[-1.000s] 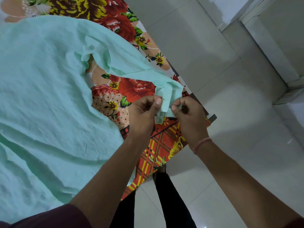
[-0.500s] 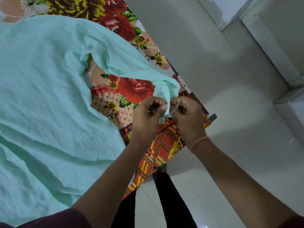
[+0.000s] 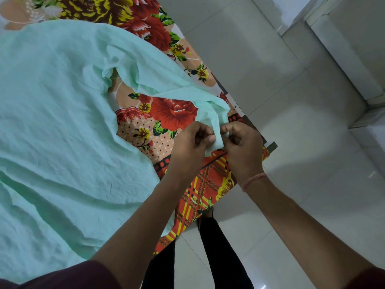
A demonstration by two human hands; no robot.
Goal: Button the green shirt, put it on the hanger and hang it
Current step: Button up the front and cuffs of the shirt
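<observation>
- Head view: the green shirt (image 3: 62,122) lies spread and creased over the floral sheet (image 3: 145,132), covering most of its left part. It reaches from the sheet's far end down to the near edge by your body.
- One narrow end of the shirt, the cuff end (image 3: 216,122), runs out across the sheet's printed red flower to the sheet's right edge, and your two hands meet there.
- Your left hand (image 3: 191,142) is over the sheet's right edge. Its fingers (image 3: 210,139) are curled in, and thumb and forefinger pinch the cuff end from the left.
- Your right hand (image 3: 241,147) is just beside it, at the very edge of the sheet. Its fingers (image 3: 226,130) are curled too and pinch the same strip of cloth from the right, so the cloth is held up between both hands.
- Whether a button sits between your fingertips is too small to tell.
- A thin thread band (image 3: 253,180) circles your right wrist, just off the sheet's right edge.
- Past that edge is the pale tiled floor (image 3: 302,142). Your black trouser legs (image 3: 223,247) stand on it beside the sheet's hanging corner.
</observation>
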